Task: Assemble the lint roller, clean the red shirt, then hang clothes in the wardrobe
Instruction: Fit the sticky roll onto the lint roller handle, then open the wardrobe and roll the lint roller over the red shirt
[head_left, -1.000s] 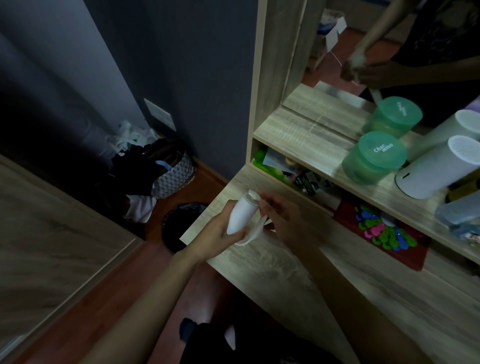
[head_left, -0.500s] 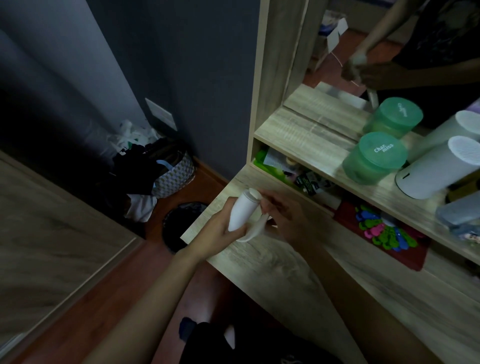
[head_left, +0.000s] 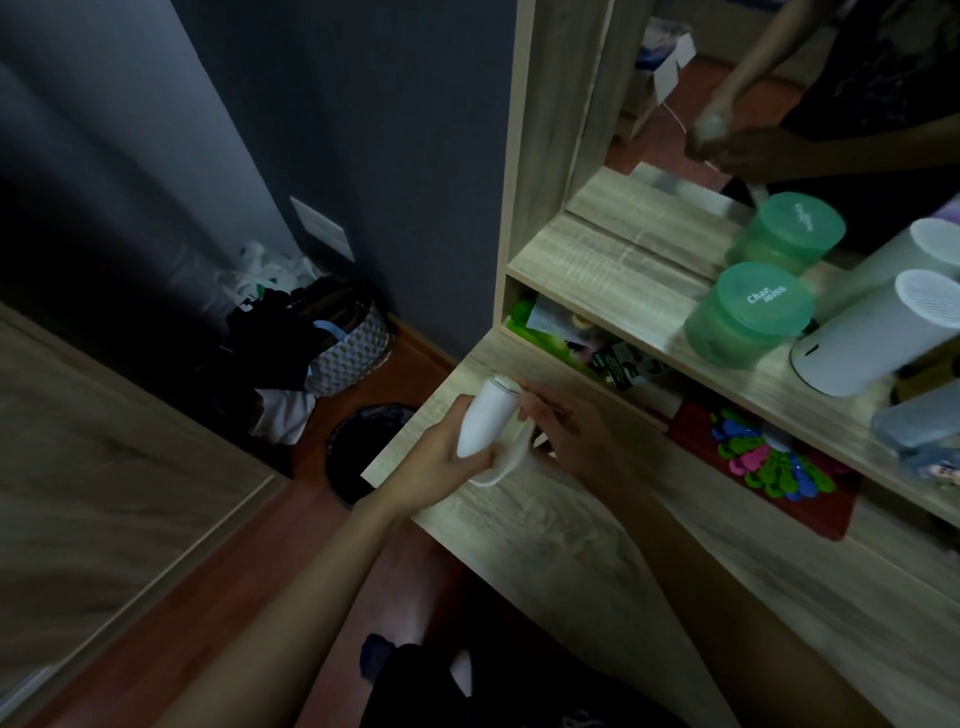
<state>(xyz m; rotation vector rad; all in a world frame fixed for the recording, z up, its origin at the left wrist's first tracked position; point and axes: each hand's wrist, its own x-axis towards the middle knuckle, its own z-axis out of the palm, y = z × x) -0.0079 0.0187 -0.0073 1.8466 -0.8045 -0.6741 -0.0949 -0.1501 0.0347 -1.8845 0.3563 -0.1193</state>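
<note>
Closest in, the left hand (head_left: 441, 460) has its fingers wrapped round the lower half of the white lint roller (head_left: 485, 418), holding it tilted just above the front corner of the wooden desk (head_left: 597, 566). The right hand (head_left: 569, 436) meets it from the other side, fingertips pinching the roller's upper end near the rim, though blur hides the exact hold. The roller's thin white handle (head_left: 506, 465) curves down in a loop between the two hands. On the floor beside the desk stands a dark round bin (head_left: 363, 452), and beyond it a patterned basket (head_left: 350, 353) heaped with dark clothes against the wall. Under the shelf (head_left: 597, 270) lies a red tray (head_left: 810, 506) of coloured pieces. On the shelf stand a green tub (head_left: 748, 317) and a white canister (head_left: 872, 335), just beside each other, in front of a mirror (head_left: 649, 104).
</note>
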